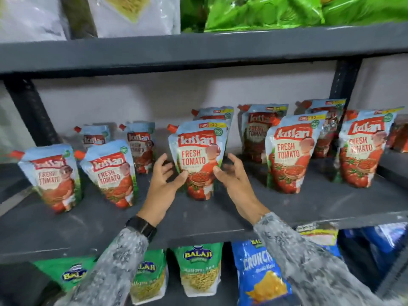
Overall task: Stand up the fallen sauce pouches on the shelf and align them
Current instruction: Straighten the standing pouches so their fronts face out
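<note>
Several tomato sauce pouches with red spouts stand upright on the dark grey shelf (220,213), in a front row and a back row. The middle front pouch (197,151) stands between my hands. My left hand (164,184) is open just left of it, thumb close to its lower edge. My right hand (231,180) is open just right of it, fingers spread. Neither hand grips it. More front pouches stand at the far left (53,177), left (112,173), right (289,153) and far right (362,149). Back-row pouches (260,131) are partly hidden.
The upper shelf board (198,51) hangs close above, holding green bags (265,12) and white bags. Black uprights (28,111) flank the bay. Below the shelf stand snack bags, green and white (198,268) and blue (258,277).
</note>
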The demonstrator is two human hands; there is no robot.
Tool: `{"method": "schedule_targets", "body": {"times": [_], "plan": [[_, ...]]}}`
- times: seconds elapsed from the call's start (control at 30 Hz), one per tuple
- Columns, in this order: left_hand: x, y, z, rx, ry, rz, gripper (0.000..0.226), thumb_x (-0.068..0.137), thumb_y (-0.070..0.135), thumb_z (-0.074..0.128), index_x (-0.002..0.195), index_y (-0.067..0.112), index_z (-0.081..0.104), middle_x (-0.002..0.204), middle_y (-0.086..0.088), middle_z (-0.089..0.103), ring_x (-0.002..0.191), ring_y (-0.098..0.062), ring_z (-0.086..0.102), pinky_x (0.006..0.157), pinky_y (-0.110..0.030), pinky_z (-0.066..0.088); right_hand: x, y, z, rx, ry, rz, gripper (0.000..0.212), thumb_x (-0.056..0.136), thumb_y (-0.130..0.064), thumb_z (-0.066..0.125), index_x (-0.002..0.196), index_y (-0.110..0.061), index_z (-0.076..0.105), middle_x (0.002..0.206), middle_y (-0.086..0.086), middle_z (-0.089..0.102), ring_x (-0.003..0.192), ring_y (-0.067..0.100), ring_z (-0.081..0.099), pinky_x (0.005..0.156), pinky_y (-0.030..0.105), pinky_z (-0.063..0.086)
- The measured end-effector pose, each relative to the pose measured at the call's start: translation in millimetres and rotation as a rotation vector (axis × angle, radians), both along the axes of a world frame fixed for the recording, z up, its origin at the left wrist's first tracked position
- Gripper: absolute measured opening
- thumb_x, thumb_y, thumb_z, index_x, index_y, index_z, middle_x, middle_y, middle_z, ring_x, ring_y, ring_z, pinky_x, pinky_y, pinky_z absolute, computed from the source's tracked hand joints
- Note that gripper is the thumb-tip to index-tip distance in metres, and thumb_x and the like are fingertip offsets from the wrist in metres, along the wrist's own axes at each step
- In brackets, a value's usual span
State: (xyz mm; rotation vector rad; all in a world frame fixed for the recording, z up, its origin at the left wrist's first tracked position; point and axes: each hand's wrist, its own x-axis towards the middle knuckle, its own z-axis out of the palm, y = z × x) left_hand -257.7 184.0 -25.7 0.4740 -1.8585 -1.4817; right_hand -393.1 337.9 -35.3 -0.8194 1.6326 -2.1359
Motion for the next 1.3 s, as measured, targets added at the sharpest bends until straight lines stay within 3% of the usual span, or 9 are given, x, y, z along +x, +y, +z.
{"method": "schedule_targets", "body": {"times": [0.1, 0.17, 0.33, 0.43, 0.57, 0.77, 0.97, 1.17, 1.3], "plan": [[-10, -9, -1, 0.141, 0.046, -0.195, 0.061, 0.095, 0.004, 0.067, 0.139, 0.039, 0.043, 0.117, 0.017, 0.07, 0.102, 0.004, 0.071, 0.079, -0.018, 0.059, 1, -16, 1, -0.035, -0.019, 0.038, 0.058, 0.099, -0.014, 0.07, 0.151, -0.025, 0.047, 0.131, -0.006, 0.07, 0.109, 0.0, 0.072, 0.079, 0.017, 0.06], [-15, -9, -5, 0.128, 0.037, -0.245, 0.055, 0.095, 0.0, 0.065, 0.128, 0.042, 0.052, 0.114, 0.015, 0.076, 0.107, -0.005, 0.072, 0.086, -0.027, 0.061, 1, -22, -1, -0.023, 0.004, 0.051, 0.058, 0.099, -0.01, 0.069, 0.15, -0.024, 0.048, 0.127, -0.011, 0.075, 0.112, -0.001, 0.072, 0.08, 0.019, 0.061], [-26, 3, -7, 0.145, 0.083, -0.241, 0.051, 0.093, -0.003, 0.066, 0.126, 0.035, 0.058, 0.121, 0.01, 0.076, 0.117, -0.017, 0.068, 0.096, -0.036, 0.059, -7, -13, -3, -0.002, 0.061, 0.048, 0.052, 0.099, -0.003, 0.066, 0.145, -0.021, 0.051, 0.117, -0.021, 0.077, 0.11, -0.004, 0.072, 0.078, 0.017, 0.06], [-35, 17, -8, 0.158, 0.083, -0.262, 0.052, 0.094, -0.003, 0.066, 0.131, 0.031, 0.055, 0.132, 0.001, 0.07, 0.124, -0.022, 0.066, 0.102, -0.044, 0.056, -19, 2, -4, 0.001, 0.064, 0.042, 0.048, 0.099, -0.003, 0.066, 0.138, -0.029, 0.055, 0.116, -0.022, 0.077, 0.108, -0.004, 0.072, 0.078, 0.017, 0.061], [-50, 40, -9, 0.145, 0.094, -0.277, 0.054, 0.094, -0.001, 0.065, 0.138, 0.026, 0.051, 0.137, -0.004, 0.067, 0.125, -0.018, 0.065, 0.103, -0.041, 0.055, -34, 22, -4, 0.004, 0.062, 0.021, 0.047, 0.1, -0.004, 0.066, 0.126, -0.042, 0.057, 0.112, -0.024, 0.078, 0.106, -0.006, 0.072, 0.077, 0.016, 0.06], [-55, 47, -12, 0.14, 0.09, -0.247, 0.054, 0.093, 0.0, 0.068, 0.135, 0.031, 0.053, 0.13, 0.004, 0.07, 0.12, -0.014, 0.068, 0.096, -0.034, 0.058, -42, 33, -7, 0.027, 0.076, 0.075, 0.051, 0.098, -0.006, 0.068, 0.129, -0.045, 0.056, 0.115, -0.025, 0.077, 0.109, -0.007, 0.07, 0.079, 0.015, 0.06], [-54, 48, -14, 0.145, 0.071, -0.206, 0.051, 0.092, 0.002, 0.069, 0.129, 0.034, 0.056, 0.125, 0.007, 0.071, 0.115, -0.019, 0.068, 0.096, -0.042, 0.058, -54, 35, -15, 0.026, 0.073, 0.078, 0.053, 0.093, 0.003, 0.07, 0.127, -0.038, 0.06, 0.115, -0.01, 0.078, 0.107, -0.001, 0.073, 0.082, 0.02, 0.061], [-58, 53, -16, 0.133, 0.067, -0.173, 0.05, 0.092, 0.003, 0.07, 0.128, 0.035, 0.057, 0.123, 0.009, 0.072, 0.113, -0.016, 0.069, 0.096, -0.039, 0.059, -58, 37, -18, 0.011, 0.092, 0.089, 0.051, 0.095, 0.002, 0.069, 0.127, -0.036, 0.059, 0.109, -0.02, 0.079, 0.103, -0.004, 0.073, 0.079, 0.016, 0.06], [-55, 53, -17, 0.131, 0.063, -0.146, 0.051, 0.092, 0.002, 0.071, 0.125, 0.039, 0.058, 0.115, 0.017, 0.076, 0.106, -0.007, 0.073, 0.088, -0.032, 0.061, -54, 35, -21, 0.002, 0.099, 0.092, 0.049, 0.096, 0.0, 0.068, 0.134, -0.029, 0.057, 0.115, -0.015, 0.078, 0.109, -0.001, 0.072, 0.081, 0.017, 0.06]]}}
